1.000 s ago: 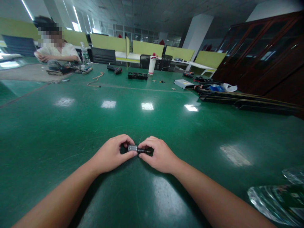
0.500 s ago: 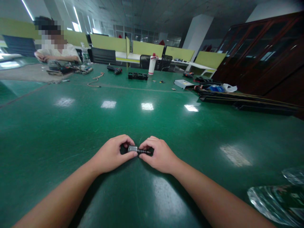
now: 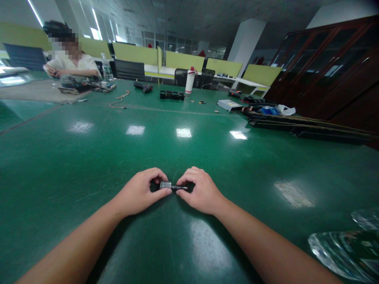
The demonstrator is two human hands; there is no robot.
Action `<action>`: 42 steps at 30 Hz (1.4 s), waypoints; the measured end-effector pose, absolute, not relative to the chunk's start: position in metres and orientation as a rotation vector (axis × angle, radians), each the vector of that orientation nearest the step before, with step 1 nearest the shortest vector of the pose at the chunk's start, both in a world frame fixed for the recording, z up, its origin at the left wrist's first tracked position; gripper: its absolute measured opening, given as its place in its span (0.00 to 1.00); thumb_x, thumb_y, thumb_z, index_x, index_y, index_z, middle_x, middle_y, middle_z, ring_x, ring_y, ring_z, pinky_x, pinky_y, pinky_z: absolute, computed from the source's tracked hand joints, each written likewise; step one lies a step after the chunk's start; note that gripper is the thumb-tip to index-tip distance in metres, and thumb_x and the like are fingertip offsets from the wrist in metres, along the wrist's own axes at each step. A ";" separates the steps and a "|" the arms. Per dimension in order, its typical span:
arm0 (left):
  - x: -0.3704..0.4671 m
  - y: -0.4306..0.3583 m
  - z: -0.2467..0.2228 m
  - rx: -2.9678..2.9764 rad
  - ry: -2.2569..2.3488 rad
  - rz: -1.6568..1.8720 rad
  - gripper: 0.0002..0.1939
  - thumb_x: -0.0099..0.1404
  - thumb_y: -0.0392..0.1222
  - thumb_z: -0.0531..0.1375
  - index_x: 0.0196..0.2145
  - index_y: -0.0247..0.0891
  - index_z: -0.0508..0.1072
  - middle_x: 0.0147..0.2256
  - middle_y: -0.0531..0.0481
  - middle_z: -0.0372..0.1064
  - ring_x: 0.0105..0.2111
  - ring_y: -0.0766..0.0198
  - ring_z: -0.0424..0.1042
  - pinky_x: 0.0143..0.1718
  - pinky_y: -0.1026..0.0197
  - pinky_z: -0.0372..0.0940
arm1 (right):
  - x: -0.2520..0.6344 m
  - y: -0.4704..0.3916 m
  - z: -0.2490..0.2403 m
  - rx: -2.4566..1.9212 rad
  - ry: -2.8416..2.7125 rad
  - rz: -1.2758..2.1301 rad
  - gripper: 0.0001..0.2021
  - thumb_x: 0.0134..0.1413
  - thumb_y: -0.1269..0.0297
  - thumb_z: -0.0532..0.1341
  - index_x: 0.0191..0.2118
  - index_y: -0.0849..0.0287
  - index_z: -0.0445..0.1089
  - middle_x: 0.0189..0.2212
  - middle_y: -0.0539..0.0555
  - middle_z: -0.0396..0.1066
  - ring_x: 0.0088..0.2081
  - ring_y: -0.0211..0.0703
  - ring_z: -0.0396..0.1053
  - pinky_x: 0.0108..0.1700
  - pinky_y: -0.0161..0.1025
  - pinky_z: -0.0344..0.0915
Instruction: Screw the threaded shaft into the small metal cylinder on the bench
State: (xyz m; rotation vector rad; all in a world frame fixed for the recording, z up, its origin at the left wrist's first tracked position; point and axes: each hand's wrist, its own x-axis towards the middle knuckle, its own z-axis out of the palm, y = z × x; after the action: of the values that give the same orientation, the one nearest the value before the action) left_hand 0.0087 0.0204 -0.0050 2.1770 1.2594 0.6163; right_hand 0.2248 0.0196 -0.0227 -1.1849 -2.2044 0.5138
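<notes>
Low over the green table, my two hands meet at a small part made of a short silver metal cylinder [image 3: 165, 185] and a thin dark ribbed shaft [image 3: 174, 187] that points right. My left hand [image 3: 137, 194] is closed on the cylinder, thumb in front and fingers curled behind. On the shaft side, my right hand [image 3: 204, 192] pinches between thumb and fingertips, a little apart from the left. The shaft's far end shows inside the curl of my right fingers. The cylinder's left end is partly hidden by my left hand.
At the near right of the green table [image 3: 124, 154] lie clear plastic bottles [image 3: 346, 252]. Farther back stand a white bottle [image 3: 190, 81], a black tray-like part [image 3: 171, 95], a power drill [image 3: 143, 87] and a pale box [image 3: 229, 105]. Long dark strips [image 3: 308, 128] lie right. A person [image 3: 72, 65] sits far left.
My right hand has shifted slightly right along the shaft, away from the cylinder, so the gap between my hands is wider. My left hand and the cylinder have stayed put.
</notes>
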 end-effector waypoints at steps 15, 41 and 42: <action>0.009 0.021 -0.004 2.126 1.441 0.645 0.12 0.63 0.50 0.60 0.36 0.39 0.73 0.30 0.52 0.70 0.28 0.62 0.66 0.29 0.62 0.60 | 0.228 0.026 -0.027 -1.494 -1.984 0.442 0.03 0.46 0.68 0.65 0.30 0.54 0.76 0.26 0.49 0.71 0.32 0.40 0.66 0.35 0.37 0.59; 0.009 0.023 -0.007 2.093 1.411 0.663 0.12 0.63 0.50 0.60 0.37 0.39 0.74 0.30 0.53 0.69 0.27 0.64 0.65 0.28 0.63 0.59 | 0.232 0.029 -0.024 -1.341 -2.019 0.634 0.08 0.47 0.72 0.68 0.34 0.53 0.79 0.33 0.50 0.78 0.38 0.43 0.71 0.43 0.41 0.65; 0.009 0.023 -0.007 2.093 1.410 0.665 0.12 0.63 0.50 0.60 0.37 0.39 0.74 0.30 0.53 0.69 0.27 0.64 0.64 0.28 0.63 0.58 | 0.232 0.029 -0.025 -1.336 -2.015 0.655 0.08 0.47 0.72 0.68 0.34 0.53 0.79 0.33 0.50 0.78 0.38 0.43 0.71 0.43 0.41 0.66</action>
State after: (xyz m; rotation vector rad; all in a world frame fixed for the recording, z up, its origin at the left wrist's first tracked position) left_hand 0.0088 0.0228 -0.0070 2.0931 1.4100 0.6648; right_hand 0.2323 0.0292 -0.0254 -1.3357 -2.0146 0.6548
